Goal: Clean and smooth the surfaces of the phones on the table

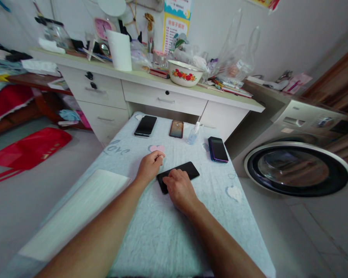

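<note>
A black phone (191,171) lies screen up and slanted on the cloth-covered table. My right hand (179,188) rests over its left half, fingers curled and bent down onto the screen. Just left of the phone, my left hand (150,166) is closed, thumb and fingers pressed together; what it holds, if anything, is too small to make out. Farther back stand a clear spray bottle (193,135) and, beside it, a flat brown phone or case (176,129). More dark phones lie at the back left (146,126) and the right (218,149).
A long white sheet (81,208) lies along the table's left side. Behind the table is a white desk (165,98) bearing a floral bowl (185,73), a paper roll (119,50) and plastic bags. A washing machine (295,127) with its door open stands at right.
</note>
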### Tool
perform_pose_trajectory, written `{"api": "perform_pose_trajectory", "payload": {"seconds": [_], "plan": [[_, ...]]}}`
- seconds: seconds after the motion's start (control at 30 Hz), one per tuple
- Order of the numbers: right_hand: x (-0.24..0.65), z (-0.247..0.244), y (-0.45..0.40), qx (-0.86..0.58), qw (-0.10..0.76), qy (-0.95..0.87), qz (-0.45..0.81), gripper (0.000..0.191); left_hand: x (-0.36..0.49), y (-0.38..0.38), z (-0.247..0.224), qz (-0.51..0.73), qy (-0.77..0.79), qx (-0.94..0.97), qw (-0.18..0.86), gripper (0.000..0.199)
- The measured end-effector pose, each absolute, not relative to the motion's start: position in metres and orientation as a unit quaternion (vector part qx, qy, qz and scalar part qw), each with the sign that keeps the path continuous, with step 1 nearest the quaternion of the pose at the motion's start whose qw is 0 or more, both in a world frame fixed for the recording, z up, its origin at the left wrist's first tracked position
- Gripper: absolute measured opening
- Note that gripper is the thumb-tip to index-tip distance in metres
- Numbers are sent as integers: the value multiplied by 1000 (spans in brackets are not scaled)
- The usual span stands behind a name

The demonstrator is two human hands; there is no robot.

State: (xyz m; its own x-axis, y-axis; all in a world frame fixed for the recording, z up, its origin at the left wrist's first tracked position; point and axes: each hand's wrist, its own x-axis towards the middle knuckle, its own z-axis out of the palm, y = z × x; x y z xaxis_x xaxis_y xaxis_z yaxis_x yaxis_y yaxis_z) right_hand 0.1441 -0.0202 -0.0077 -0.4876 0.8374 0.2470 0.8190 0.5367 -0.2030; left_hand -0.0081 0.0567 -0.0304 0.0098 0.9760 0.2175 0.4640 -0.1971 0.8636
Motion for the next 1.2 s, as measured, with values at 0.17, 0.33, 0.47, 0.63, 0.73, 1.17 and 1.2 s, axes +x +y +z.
{"api": "perform_pose_trajectory", "payload": {"seconds": [0.17, 0.33, 0.47, 0.63, 0.73, 1.17, 1.2], "plan": [[143, -7, -19, -482, 162, -860, 30, 20, -9, 57, -31, 429, 555, 646, 302, 25], [142, -6, -17, -487, 162, -858, 31, 21, -9, 57, -31, 428, 555, 647, 299, 24], [141, -8, -15, -489, 160, -857, 27, 19, -9, 57, -30, 426, 558, 647, 298, 24], [141, -9, -14, -488, 159, -858, 18, 18, -9, 57, -29, 420, 560, 648, 300, 24], [142, -7, -15, -484, 159, -860, 23, 19, -9, 57, -30, 421, 558, 647, 303, 24], [148, 4, -22, -458, 154, -872, 71, 19, -10, 58, -33, 423, 559, 648, 297, 26], [148, 4, -22, -456, 154, -874, 72, 19, -10, 58, -33, 423, 558, 649, 297, 26]]}}
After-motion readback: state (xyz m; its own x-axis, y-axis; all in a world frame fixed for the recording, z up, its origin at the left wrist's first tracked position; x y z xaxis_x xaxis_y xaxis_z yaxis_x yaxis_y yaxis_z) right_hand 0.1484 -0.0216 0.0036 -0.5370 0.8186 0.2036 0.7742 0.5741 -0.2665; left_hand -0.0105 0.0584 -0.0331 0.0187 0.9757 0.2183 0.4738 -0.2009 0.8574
